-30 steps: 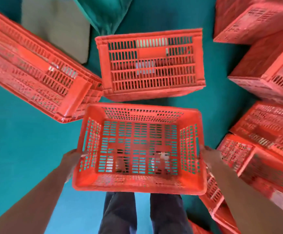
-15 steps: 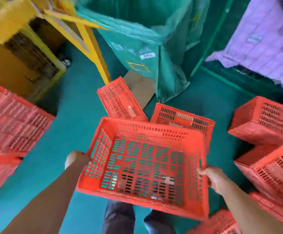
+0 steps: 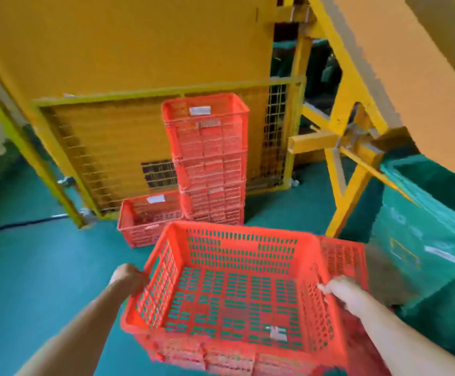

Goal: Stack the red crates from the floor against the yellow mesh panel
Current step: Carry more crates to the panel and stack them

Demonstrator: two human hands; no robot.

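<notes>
Both hands are clamped on the carried red crate point(image 3: 234, 294). The left hand point(image 3: 128, 278) grips the left rim, though its fingertips are tucked behind the crate wall so I can't see how far they wrap. The right hand point(image 3: 345, 291) is curled over the right rim, pretty blown out by the light. The crate is held off the floor, open side up and tilted a bit. Its near bottom edge is smeared with blur, and there's a white label point(image 3: 276, 333) inside that I can't read.

Just behind its right corner, part of another crate point(image 3: 343, 256) pokes out, mostly hidden. Further ahead, a tall stack point(image 3: 210, 164) of red crates stands right against the yellow mesh panel point(image 3: 106, 147). I can't count them for sure since the layers blur together. A single low crate point(image 3: 147, 218) sits on the teal floor point(image 3: 30, 280) touching the stack's left side. On the right are a yellow frame point(image 3: 354, 169) and a green bag point(image 3: 424, 240), cut off by the edge.
</notes>
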